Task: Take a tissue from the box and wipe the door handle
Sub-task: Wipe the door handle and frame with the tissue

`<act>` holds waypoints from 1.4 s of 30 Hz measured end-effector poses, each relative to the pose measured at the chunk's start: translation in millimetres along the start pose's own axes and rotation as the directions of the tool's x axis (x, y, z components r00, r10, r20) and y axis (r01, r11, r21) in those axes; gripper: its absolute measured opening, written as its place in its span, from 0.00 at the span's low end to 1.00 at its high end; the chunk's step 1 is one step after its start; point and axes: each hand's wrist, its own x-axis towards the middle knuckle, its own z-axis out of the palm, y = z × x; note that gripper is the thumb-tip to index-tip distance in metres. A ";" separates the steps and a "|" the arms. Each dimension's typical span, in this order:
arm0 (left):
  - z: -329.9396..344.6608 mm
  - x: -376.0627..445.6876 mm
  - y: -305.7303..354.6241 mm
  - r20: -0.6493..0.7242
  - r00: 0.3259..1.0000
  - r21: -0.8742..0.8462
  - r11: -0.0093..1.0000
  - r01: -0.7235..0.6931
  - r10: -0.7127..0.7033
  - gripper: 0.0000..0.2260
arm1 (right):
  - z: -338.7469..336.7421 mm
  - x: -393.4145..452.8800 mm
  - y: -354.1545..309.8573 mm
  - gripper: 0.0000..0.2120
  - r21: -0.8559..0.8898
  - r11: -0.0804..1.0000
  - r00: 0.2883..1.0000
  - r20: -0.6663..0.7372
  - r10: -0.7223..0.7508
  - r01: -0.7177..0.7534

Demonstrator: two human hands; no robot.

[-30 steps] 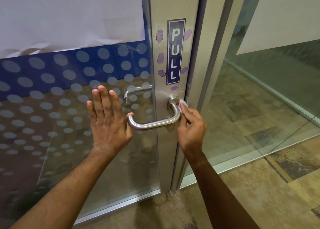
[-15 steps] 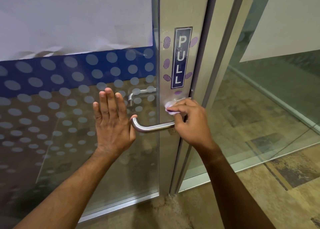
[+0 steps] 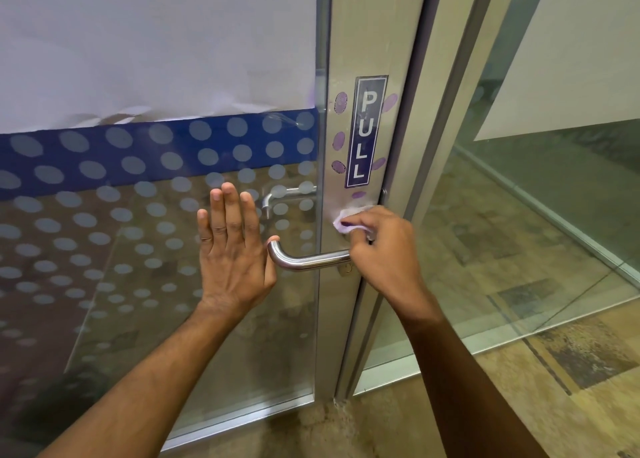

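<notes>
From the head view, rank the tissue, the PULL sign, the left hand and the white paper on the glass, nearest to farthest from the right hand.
1. Tissue: pinched in the right hand, at the handle's base.
2. PULL sign: just above, on the frame.
3. Left hand: to the left, flat on the glass.
4. White paper: far upper left.

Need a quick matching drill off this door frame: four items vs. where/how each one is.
1. left hand
2. right hand
3. tissue
4. PULL sign

A. on the metal frame above the door handle
B. flat and open against the glass
C. bunched at the handle's base
D. pinching the tissue

Pairs: 1-B, 2-D, 3-C, 4-A
</notes>
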 end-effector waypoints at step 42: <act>-22.0 42.1 -6.7 -0.155 0.988 0.055 0.998 0.028 -0.019 0.36 | 16.5 5.1 -0.3 0.09 0.061 0.995 0.906 -0.421 -0.042 0.075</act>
